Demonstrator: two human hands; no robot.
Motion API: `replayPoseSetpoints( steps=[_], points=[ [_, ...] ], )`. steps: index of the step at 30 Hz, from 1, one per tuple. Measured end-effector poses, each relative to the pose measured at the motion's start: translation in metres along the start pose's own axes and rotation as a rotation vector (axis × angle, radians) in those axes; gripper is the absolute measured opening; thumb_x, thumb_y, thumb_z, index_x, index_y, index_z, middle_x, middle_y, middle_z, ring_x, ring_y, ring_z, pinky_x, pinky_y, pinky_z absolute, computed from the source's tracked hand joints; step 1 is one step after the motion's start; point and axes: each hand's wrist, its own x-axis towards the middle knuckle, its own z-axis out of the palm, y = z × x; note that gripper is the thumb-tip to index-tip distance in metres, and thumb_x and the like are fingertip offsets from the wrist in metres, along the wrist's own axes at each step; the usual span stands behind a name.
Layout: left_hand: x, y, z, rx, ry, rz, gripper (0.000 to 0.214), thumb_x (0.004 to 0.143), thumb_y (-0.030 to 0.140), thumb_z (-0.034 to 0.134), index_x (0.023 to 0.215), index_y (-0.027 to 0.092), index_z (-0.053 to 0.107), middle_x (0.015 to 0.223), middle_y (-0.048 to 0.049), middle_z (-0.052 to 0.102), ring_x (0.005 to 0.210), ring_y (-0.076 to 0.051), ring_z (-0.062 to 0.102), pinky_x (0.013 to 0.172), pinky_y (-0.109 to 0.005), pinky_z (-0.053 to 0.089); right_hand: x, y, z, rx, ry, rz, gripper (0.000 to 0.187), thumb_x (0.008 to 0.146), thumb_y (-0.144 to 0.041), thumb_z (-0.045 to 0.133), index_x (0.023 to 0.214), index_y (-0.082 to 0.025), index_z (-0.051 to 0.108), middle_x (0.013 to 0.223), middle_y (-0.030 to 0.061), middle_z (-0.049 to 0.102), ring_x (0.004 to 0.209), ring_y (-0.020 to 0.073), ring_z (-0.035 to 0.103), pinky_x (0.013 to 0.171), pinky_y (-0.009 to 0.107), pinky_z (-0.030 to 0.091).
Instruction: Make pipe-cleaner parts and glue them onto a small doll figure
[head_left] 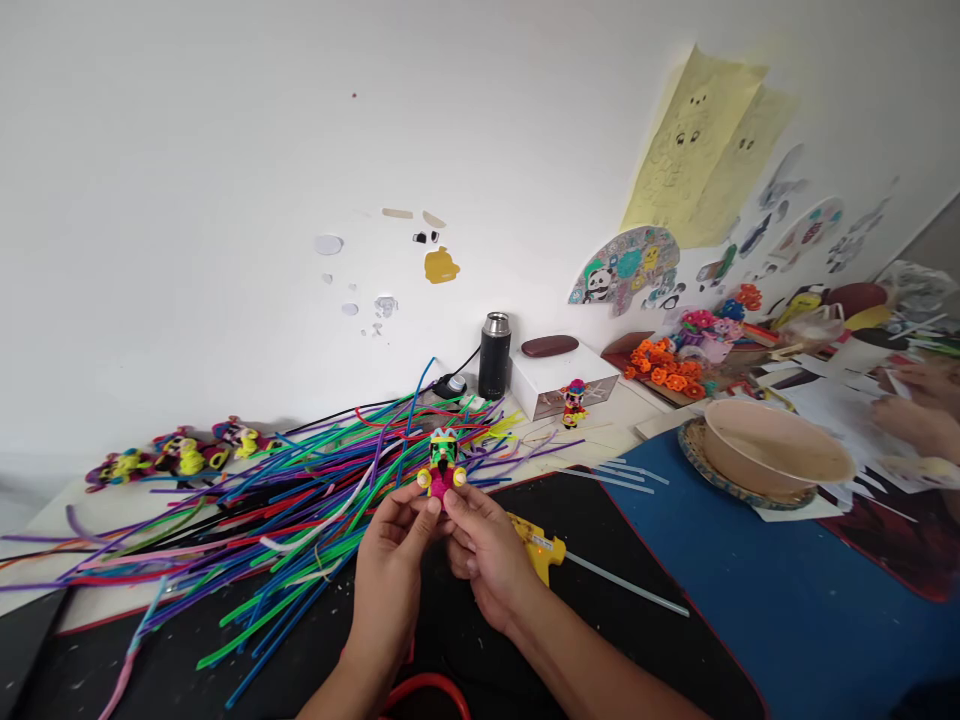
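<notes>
Both my hands hold up a small pipe-cleaner figure (443, 470) with a green face, yellow arms and a magenta body. My left hand (397, 545) pinches its lower left side between thumb and fingers. From the other side, my right hand (484, 545) grips the lower right, its thumb on the magenta part. Behind my right wrist lies a yellow glue gun (538, 548) with a translucent glue stick (626, 583) sticking out of its back. To the left spreads a big pile of colourful pipe cleaners (315, 490).
A finished-looking figure (574, 403) stands before a white box (559, 372). Several more figures (180, 453) lie at the far left. A black thermos (495, 357) stands against the wall. At right are a bowl (776, 450), loose glue sticks (626, 473) and another person's hand (919, 410).
</notes>
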Motion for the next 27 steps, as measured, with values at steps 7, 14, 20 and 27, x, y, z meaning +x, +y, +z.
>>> replayPoseSetpoints(
  steps=[7,14,20,27],
  points=[
    [0.001,0.0,0.001,-0.015,0.006,0.002,0.044,0.073,0.038,0.092,0.106,0.019,0.071,0.094,-0.003,0.078,0.079,-0.018,0.074,0.076,-0.028,0.061,0.0,0.0,0.001,0.004,0.003,0.003,0.049,0.069,-0.051,0.093,0.09,-0.02,0.061,0.049,-0.0147,0.035,0.04,0.0023,0.016,0.043,0.023,0.007],
    [-0.001,0.001,0.003,0.014,0.012,0.009,0.045,0.073,0.04,0.092,0.106,0.02,0.07,0.093,-0.0036,0.078,0.08,-0.02,0.074,0.076,-0.03,0.061,0.0,0.0,0.002,0.002,0.011,0.0,0.051,0.068,-0.053,0.094,0.091,-0.021,0.061,0.049,-0.0148,0.035,0.041,0.003,0.016,0.043,0.022,0.007],
    [-0.001,0.015,0.009,-0.005,0.006,0.03,0.052,0.069,0.038,0.094,0.11,0.021,0.066,0.087,-0.0018,0.077,0.079,-0.02,0.075,0.079,-0.033,0.061,-0.003,-0.003,0.003,-0.022,-0.04,-0.007,0.05,0.072,-0.056,0.091,0.092,-0.02,0.062,0.05,-0.014,0.036,0.041,0.0032,0.018,0.043,0.022,0.009],
    [0.021,0.051,-0.015,0.027,0.107,0.243,0.048,0.071,0.039,0.093,0.106,0.02,0.065,0.082,0.0009,0.075,0.08,-0.021,0.075,0.081,-0.034,0.061,0.002,-0.013,-0.004,-0.101,-0.045,-0.061,0.063,0.072,-0.064,0.087,0.108,-0.015,0.071,0.05,-0.0136,0.032,0.041,0.004,0.018,0.043,0.022,0.009]
  ],
)
